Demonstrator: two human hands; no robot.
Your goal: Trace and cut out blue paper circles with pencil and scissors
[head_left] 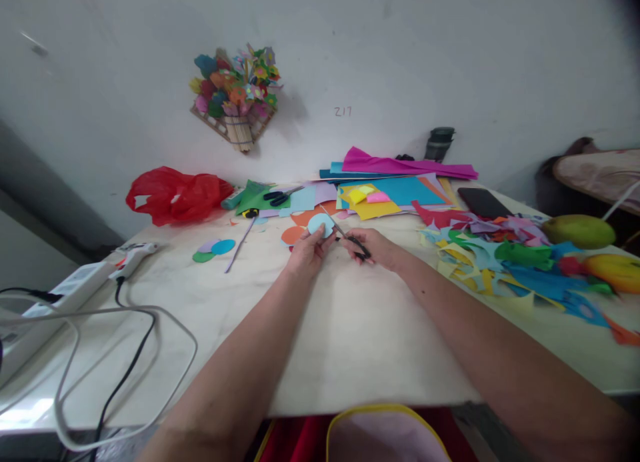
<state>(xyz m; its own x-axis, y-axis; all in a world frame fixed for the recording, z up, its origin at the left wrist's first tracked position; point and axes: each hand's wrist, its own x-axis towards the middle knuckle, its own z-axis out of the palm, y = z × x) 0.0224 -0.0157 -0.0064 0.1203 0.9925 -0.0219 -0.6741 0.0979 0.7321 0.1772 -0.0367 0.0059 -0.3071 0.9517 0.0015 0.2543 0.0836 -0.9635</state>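
Note:
A light blue paper circle (320, 225) is pinched in my left hand (307, 252), above the middle of the table. My right hand (373, 247) grips a pair of scissors (359, 247) by its black handles. The scissor blades lie at the circle's right edge; whether they touch the paper I cannot tell. Just behind and left of my left hand lies an orange paper circle (292, 235), with more orange paper beyond it. Further left, a blue paper circle (223, 247) partly covers a green circle (204, 256) and a lilac one.
Paper scraps (520, 255) spread over the right side, near a mango (579, 231) and a black phone (484, 203). Coloured sheets (400, 192) and second scissors (280, 197) lie at the back. A red plastic bag (175, 194) and a power strip (70, 292) with cables occupy the left.

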